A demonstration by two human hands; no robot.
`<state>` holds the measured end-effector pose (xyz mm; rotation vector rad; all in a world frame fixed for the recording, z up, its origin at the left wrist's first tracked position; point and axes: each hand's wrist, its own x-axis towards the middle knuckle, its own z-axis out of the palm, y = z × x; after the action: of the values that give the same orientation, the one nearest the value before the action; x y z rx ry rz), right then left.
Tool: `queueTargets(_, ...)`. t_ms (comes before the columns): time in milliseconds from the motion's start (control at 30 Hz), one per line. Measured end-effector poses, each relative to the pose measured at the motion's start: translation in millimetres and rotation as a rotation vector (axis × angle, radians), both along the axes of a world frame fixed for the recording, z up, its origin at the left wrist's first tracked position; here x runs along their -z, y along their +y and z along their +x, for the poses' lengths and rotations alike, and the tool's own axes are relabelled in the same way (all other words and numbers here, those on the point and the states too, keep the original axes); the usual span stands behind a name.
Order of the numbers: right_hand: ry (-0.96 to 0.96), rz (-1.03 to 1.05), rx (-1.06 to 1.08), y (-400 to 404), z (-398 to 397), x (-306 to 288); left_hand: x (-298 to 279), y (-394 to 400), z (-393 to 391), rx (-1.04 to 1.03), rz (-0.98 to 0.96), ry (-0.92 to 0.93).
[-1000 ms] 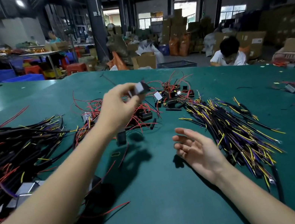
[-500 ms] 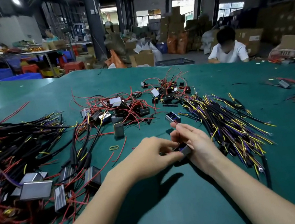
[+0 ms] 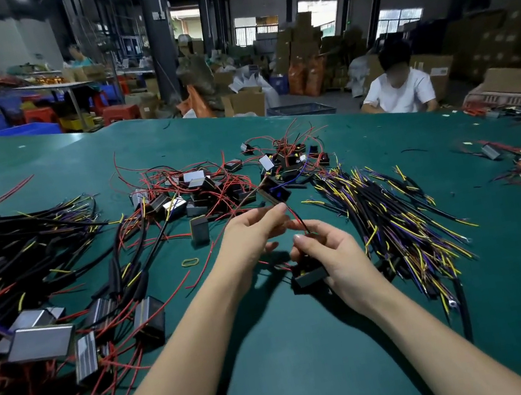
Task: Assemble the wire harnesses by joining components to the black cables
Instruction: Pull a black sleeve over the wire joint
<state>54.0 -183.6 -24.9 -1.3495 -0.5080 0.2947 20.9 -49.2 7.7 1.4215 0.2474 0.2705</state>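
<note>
Far to the left of the hands, a heap of joined harnesses sprawled over the green tabletop, silver-faced modules among black cables and red wires, so a fair share looked done. The left hand had its fingers pinched together on a thin red lead; beside it the right hand was curled round a small black module just above the tabletop. Beyond the hands lay loose modules, and to their right the unjoined black cables, so plenty remained. The joint itself was hidden behind the fingers, and blur smeared the wire ends.
</note>
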Motion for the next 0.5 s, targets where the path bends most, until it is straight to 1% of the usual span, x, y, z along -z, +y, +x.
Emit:
queueTargets(67,-0.056,-0.048,-0.015,-1,0,1,1,0,1,0.021,-0.055,-0.022)
queueTargets(200,-0.132,-0.094,-0.009,2,-2,3,4,-2,1,0.015,-0.052,-0.054)
queueTargets(367,-0.106,-0.035,0.007,3,-1,6,13,-4,0,-0.022,-0.118,-0.071)
queueTargets(500,-0.069,0.000,0.089,4,4,8,19,-1,1,-0.046,-0.104,-0.087)
